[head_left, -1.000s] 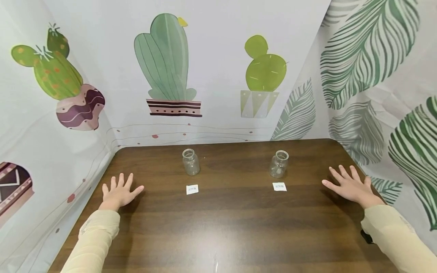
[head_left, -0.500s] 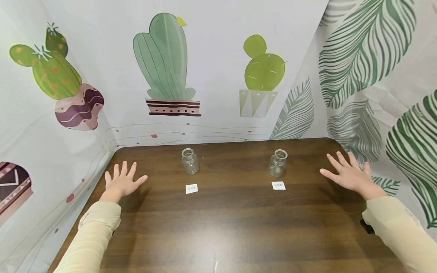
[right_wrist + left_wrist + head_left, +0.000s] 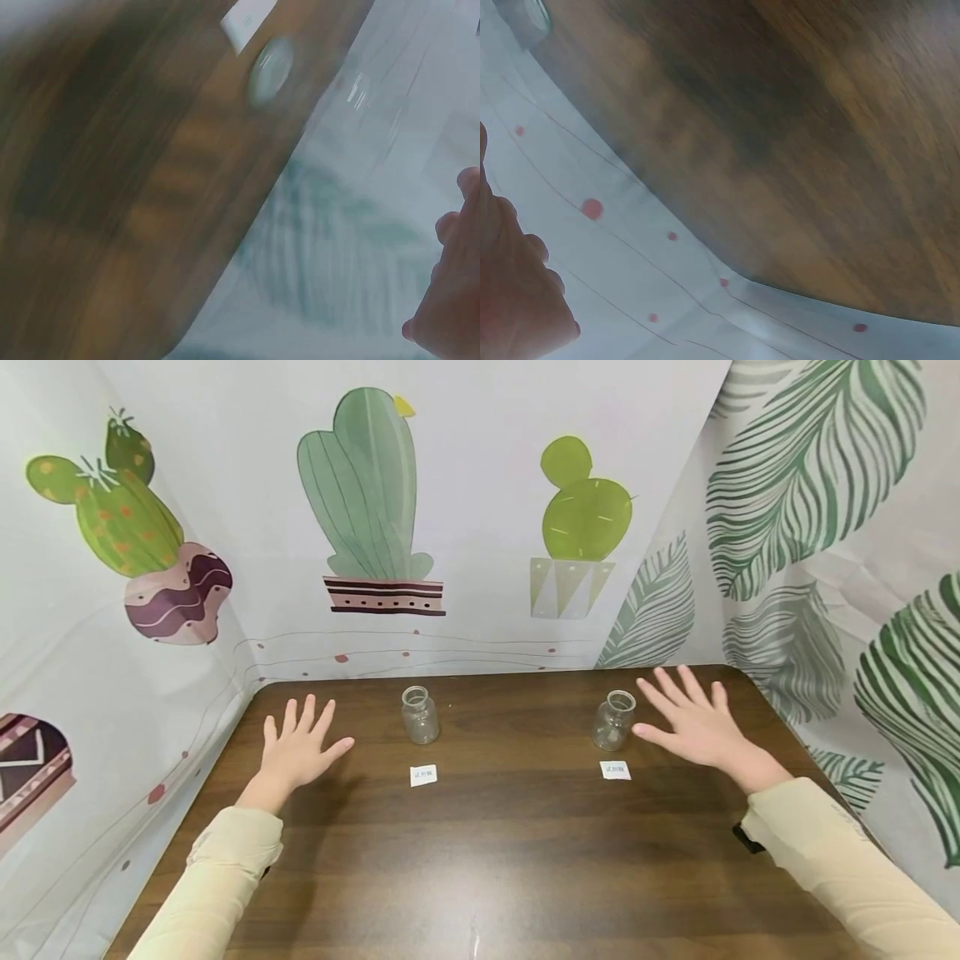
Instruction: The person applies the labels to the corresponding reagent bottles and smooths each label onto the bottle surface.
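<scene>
Right hand moved inward (near a glass jar), fingers spread.

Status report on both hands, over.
Left hand, right hand open, holding nothing. Two clear round glass jars upright, uncapped. White rectangular paper slip before each; no obstruction visible.

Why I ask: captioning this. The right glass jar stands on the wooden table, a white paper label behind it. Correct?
No: the head view shows the white paper label lying in front of the right glass jar, which does stand on the wooden table.

Left paper slip, right paper slip: both apparently "试剂瓶".
</scene>
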`<state>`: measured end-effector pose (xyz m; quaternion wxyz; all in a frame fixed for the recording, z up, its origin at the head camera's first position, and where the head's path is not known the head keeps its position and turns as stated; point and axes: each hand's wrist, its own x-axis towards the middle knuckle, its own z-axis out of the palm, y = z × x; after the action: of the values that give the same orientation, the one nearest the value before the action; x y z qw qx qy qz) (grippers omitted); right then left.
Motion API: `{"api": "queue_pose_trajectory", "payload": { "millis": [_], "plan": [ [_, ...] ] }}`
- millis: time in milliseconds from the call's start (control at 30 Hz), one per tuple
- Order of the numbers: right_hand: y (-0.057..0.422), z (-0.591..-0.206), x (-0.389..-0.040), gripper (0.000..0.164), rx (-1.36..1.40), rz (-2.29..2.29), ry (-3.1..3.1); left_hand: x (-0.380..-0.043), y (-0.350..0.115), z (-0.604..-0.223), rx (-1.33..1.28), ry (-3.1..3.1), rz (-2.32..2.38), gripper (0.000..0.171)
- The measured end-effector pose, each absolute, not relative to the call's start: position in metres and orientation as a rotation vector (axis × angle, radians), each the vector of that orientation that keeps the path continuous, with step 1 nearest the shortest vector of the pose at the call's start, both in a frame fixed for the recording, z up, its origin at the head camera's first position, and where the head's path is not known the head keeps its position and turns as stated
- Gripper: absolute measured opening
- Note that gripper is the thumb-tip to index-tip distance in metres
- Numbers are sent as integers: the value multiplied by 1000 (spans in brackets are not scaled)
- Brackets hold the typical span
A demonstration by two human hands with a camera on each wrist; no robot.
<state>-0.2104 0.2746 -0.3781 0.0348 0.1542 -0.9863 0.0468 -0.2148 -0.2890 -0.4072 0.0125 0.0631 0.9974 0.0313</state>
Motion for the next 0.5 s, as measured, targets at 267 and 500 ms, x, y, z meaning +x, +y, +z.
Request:
{"api": "queue_pose_trajectory", "payload": {
  "millis": [267,500],
  "plan": [
    [204,-388,-217,74,743,208,-2959,-207,-270,-412,270,3110,193,78],
    [150,-405,-223,72,922,310,-2929,-205,-257,-419,343,3078,413,79]
  ]
}}
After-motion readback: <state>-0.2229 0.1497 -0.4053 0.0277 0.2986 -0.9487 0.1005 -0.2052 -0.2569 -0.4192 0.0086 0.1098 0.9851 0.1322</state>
